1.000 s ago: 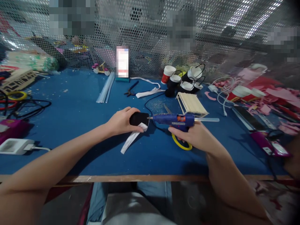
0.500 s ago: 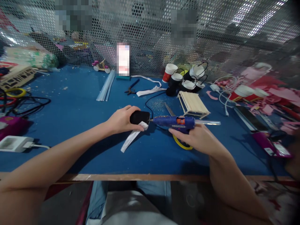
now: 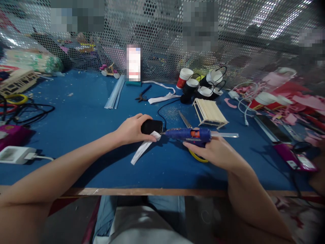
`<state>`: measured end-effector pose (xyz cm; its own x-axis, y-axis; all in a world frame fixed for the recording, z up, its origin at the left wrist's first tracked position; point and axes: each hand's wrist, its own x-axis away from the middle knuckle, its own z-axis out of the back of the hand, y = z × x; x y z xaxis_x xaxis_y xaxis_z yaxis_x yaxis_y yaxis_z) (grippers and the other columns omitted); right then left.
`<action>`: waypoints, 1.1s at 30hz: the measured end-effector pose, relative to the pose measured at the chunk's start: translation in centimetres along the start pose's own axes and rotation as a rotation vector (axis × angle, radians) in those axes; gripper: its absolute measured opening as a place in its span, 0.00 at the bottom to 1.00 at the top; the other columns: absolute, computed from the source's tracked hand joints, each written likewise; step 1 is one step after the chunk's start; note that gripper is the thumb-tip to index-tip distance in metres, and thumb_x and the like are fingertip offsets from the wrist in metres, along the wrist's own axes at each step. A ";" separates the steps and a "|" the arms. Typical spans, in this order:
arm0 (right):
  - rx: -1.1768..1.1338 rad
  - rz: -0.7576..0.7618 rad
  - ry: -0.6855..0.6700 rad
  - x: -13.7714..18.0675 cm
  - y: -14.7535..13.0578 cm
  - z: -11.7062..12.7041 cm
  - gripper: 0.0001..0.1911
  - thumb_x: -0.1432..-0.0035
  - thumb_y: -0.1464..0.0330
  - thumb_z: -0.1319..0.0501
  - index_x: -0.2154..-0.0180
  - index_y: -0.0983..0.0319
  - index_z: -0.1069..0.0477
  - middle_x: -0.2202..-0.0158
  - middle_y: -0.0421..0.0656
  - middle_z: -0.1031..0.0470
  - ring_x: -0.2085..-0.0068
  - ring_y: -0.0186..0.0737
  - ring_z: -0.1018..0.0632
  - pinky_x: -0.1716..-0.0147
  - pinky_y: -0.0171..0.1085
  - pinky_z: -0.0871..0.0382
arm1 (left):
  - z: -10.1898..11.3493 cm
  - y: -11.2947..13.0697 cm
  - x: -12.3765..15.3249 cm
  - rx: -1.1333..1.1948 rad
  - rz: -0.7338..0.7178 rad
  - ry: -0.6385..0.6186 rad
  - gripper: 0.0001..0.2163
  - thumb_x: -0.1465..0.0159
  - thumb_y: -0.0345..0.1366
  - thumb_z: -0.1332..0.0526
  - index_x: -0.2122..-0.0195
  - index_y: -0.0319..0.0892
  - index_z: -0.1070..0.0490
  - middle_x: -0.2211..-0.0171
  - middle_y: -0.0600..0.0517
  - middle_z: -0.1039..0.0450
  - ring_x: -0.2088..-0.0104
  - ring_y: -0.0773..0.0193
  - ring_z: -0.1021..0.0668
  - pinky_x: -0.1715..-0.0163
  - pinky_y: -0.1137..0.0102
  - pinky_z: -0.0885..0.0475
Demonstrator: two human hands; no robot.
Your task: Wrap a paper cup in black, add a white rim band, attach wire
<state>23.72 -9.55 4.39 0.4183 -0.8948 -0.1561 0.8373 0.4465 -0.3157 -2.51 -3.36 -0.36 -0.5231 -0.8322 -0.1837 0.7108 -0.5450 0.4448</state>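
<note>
Not much has moved since half a second back: the right hand has sunk a bit toward the near edge of the counter, and the glue gun came down with it. Its nozzle tip now sits lower, right at the spot where the white strip meets the black cup. The hand also covers more of the yellow scissors handle lying under it than it did before. The left hand and the cup look like they haven't budged.

Right now the left hand is wrapped around the black cup, which lies on its side around the middle of the counter with its open end facing the gun. The thumb presses the strip against the rim, and the rest of the strip trails off toward the near edge. The right hand is closed around the gun's grip, with the barrel pointing left at the cup. A clear glue stick pokes out the back.

Just behind the gun sits a little bench made of wooden sticks, and a cluster of paper cups stands near the far edge.
</note>
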 end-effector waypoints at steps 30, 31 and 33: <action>0.072 -0.039 0.061 -0.5 0.5 -0.2 0.15 0.45 0.62 0.46 0.77 0.61 0.29 0.85 0.40 0.33 0.80 0.37 0.30 0.81 0.35 0.41 | -0.1 0.9 0.8 -0.203 -0.159 0.062 0.35 0.50 0.61 0.43 0.48 0.42 0.40 0.57 0.45 0.33 0.65 0.57 0.25 0.72 0.69 0.32; 0.060 -0.052 0.064 -0.4 0.6 -0.2 0.15 0.45 0.61 0.46 0.77 0.61 0.29 0.85 0.40 0.34 0.81 0.37 0.30 0.80 0.35 0.41 | -0.1 0.8 0.8 -0.205 -0.157 0.062 0.35 0.50 0.61 0.43 0.48 0.42 0.40 0.57 0.45 0.33 0.65 0.57 0.25 0.72 0.69 0.32; 0.033 -0.073 0.066 -0.3 0.8 -0.2 0.14 0.45 0.61 0.46 0.77 0.60 0.30 0.84 0.40 0.33 0.80 0.37 0.30 0.80 0.36 0.40 | 0.0 0.8 0.8 -0.197 -0.146 0.059 0.35 0.50 0.61 0.44 0.48 0.42 0.40 0.57 0.44 0.33 0.65 0.57 0.25 0.72 0.69 0.32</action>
<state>24.15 -8.92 3.97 0.3330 -0.9225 -0.1953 0.8760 0.3793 -0.2979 -2.32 -4.45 -0.19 -0.6029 -0.7443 -0.2873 0.7104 -0.6647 0.2311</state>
